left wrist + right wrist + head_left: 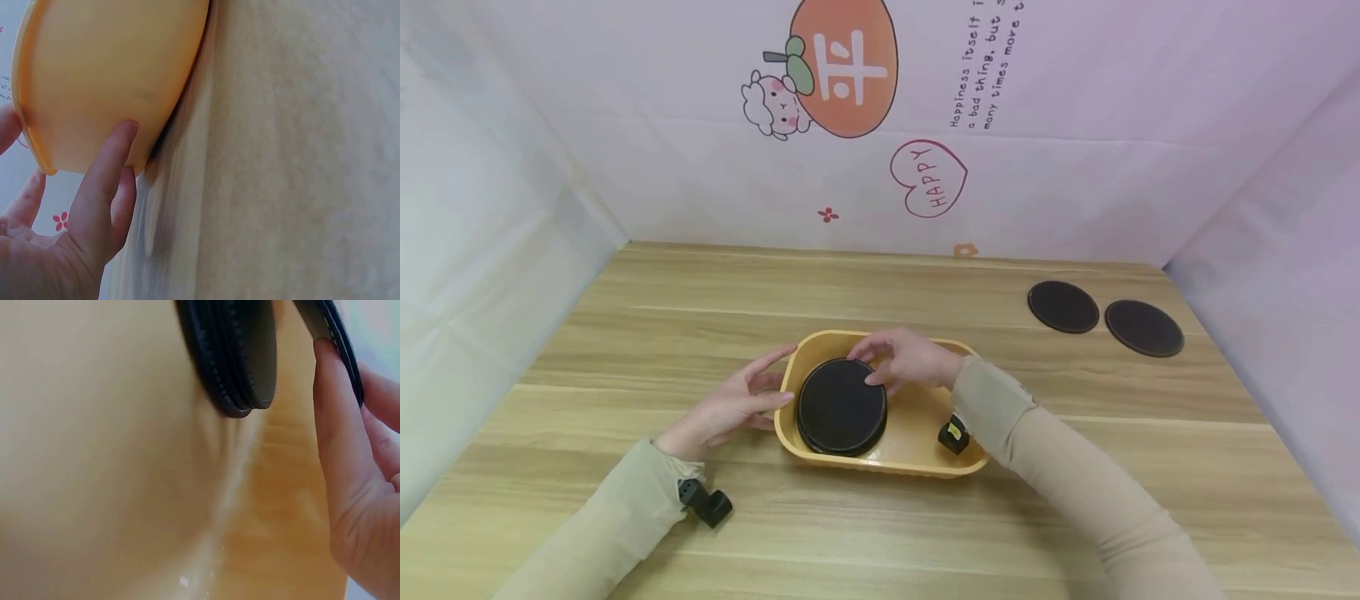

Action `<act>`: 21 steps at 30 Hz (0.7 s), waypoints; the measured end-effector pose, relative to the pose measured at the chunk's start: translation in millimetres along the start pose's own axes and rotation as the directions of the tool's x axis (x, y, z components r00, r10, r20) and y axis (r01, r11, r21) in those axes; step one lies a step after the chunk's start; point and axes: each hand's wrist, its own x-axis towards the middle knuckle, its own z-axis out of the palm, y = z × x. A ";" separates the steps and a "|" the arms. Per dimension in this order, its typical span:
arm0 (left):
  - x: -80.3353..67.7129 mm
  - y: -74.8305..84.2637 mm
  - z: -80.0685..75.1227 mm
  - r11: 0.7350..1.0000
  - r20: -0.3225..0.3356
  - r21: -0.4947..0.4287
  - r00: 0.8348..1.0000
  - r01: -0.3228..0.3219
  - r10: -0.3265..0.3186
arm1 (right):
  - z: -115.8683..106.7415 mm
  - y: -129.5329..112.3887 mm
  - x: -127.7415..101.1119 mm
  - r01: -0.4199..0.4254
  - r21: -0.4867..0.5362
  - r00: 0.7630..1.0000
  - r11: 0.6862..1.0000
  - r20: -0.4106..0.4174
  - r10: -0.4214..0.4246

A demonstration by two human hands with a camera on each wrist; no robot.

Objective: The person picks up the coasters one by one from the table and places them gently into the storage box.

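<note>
A yellow oval tray (917, 462) sits mid-table with a stack of black round coasters (841, 410) in its left half. My left hand (752, 396) rests with straight fingers against the tray's left outer wall (112, 75); the fingers (103, 181) touch it in the left wrist view. My right hand (895, 358) reaches over the stack's far right edge. In the right wrist view its fingers (337, 444) pinch the top coaster (340, 350), which is tilted up off the stack (234, 356).
Two more black coasters (1063, 306) (1144, 327) lie flat at the back right of the wooden table (625, 333). Pale walls close in the back and both sides. A small black device (706, 502) hangs at my left wrist.
</note>
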 end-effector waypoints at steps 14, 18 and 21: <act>-0.6 0.2 0.8 1.000 -0.020 -0.014 1.000 -0.008 0.007 | 9.4 0.5 2.7 0.045 -0.361 0.997 0.932 -0.048 -0.066; -0.1 -1.2 0.6 1.000 -0.007 -0.016 1.000 -0.012 0.012 | 9.5 1.0 1.4 0.074 -0.416 0.994 0.906 -0.037 -0.098; 0.0 -1.6 0.3 1.000 0.004 -0.019 1.000 -0.014 0.014 | 8.8 1.6 0.9 0.094 -0.444 0.992 0.891 -0.033 -0.121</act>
